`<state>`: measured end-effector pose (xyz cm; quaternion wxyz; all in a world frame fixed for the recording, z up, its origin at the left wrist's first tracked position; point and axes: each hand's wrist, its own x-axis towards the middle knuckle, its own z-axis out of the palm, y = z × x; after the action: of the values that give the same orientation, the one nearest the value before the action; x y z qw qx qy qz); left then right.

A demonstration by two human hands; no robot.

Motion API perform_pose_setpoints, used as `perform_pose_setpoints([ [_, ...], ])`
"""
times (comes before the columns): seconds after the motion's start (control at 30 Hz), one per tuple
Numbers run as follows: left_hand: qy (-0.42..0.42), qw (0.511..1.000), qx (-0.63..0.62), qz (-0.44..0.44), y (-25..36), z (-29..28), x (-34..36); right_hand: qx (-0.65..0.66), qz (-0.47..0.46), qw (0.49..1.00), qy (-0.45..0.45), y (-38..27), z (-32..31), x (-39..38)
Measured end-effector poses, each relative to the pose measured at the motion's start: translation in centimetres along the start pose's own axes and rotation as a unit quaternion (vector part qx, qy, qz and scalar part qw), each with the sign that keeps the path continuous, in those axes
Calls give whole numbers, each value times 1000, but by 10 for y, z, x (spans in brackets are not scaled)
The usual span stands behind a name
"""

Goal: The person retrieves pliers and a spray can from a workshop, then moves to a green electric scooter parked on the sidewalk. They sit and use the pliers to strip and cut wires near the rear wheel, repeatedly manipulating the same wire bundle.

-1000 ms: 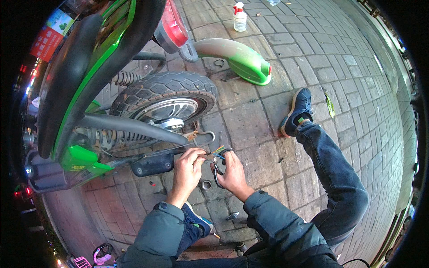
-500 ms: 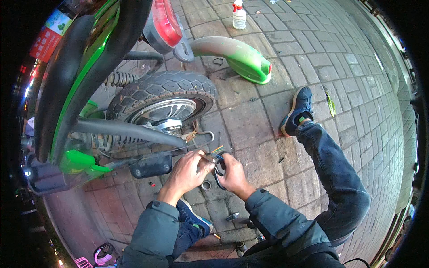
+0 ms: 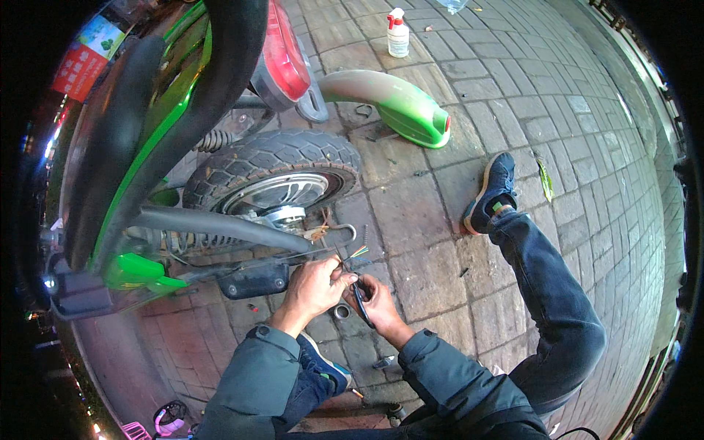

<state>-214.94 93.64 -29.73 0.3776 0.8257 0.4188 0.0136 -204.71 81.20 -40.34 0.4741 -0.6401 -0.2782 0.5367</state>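
Observation:
A green electric scooter lies tipped beside me, its rear wheel (image 3: 275, 180) with a black tyre facing up. A bundle of coloured wires (image 3: 353, 254) comes out near the wheel hub. My left hand (image 3: 314, 287) pinches those wires just below the hub. My right hand (image 3: 375, 302) grips a dark hand tool (image 3: 361, 302), its tip at the wires next to my left fingers. Both hands touch each other over the paving.
A loose green mudguard (image 3: 396, 106) lies on the brick paving beyond the wheel. A white spray bottle (image 3: 397, 33) stands further off. My right leg stretches out, with a dark shoe (image 3: 490, 192). A small ring-shaped part (image 3: 341, 312) lies under my hands.
My head has moved nearer to the scooter, so the wheel looks larger. My hands have closed together on the wires, and the left hand has shifted right toward the tool.

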Motion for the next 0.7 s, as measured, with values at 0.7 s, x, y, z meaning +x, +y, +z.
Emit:
perform_pose_setpoints([
  [0.7, 107, 988, 87, -67, 24, 7, 0, 233, -33, 972, -21, -13, 8, -6],
])
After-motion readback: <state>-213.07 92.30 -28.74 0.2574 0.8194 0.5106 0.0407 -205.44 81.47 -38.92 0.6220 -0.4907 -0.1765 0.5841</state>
